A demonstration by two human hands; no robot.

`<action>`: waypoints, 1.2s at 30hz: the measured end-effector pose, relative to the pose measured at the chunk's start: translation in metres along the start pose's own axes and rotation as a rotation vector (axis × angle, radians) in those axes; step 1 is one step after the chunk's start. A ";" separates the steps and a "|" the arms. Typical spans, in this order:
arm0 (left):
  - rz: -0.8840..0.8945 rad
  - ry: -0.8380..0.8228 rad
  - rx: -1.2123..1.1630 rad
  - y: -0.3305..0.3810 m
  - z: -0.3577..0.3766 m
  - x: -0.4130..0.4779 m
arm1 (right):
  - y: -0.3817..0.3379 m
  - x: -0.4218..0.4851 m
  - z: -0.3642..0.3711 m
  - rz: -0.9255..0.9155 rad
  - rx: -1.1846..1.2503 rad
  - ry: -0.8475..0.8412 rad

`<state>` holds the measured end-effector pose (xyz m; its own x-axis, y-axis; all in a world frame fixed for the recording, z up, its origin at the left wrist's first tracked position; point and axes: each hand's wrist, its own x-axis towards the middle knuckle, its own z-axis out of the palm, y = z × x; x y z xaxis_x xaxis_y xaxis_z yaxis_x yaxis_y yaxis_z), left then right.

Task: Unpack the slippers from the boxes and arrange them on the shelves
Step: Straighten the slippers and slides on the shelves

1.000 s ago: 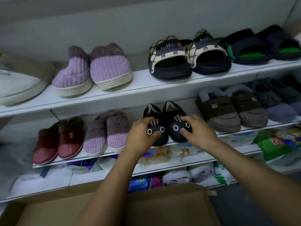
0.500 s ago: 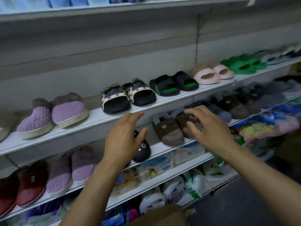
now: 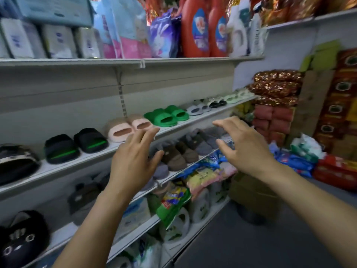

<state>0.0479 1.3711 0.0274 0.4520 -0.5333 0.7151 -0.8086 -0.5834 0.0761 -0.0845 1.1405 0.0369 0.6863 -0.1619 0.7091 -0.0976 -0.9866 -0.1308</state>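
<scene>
Head view: I am looking at two bare hands held up in front of the shelves. The left hand (image 3: 133, 161) is hanging in the air with its fingers spread wide, holding nothing. The right hand (image 3: 245, 149) is floating at about 3 o'clock from it, also loose and empty, fingers curled a little like a claw. The two hands are apart from each other and are not touching any slipper.

The black cat slippers (image 3: 21, 238) are sitting on the lower shelf (image 3: 63, 233), way down at 8 o'clock from the left hand (I can see round eyes and whiskers on the toe). The brown slippers (image 3: 177, 153) are resting on that same shelf, showing between the two hands, with the gray slippers (image 3: 204, 144) just beside them at 2 o'clock.

On the shelf above, the black slippers with green stripes (image 3: 77, 146) are sitting at 10 o'clock from the left hand. The pink slippers (image 3: 125, 128) are next to them, right above the left fingertips. The green slippers (image 3: 166, 118) are lying farther along at 1 o'clock.

The orange bottles (image 3: 204, 28) are standing on the top shelf at 12 o'clock. Blurry bags are filling the bottom shelves.
</scene>
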 end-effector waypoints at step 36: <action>0.088 -0.338 -0.261 0.318 0.561 0.454 | 0.705 0.171 0.101 0.218 -0.142 -0.252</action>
<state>0.2076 0.6000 -0.0138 0.4402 -0.7699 0.4621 -0.8979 -0.3756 0.2294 0.0369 0.4195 -0.0035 0.7927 -0.3758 0.4800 -0.3479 -0.9255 -0.1499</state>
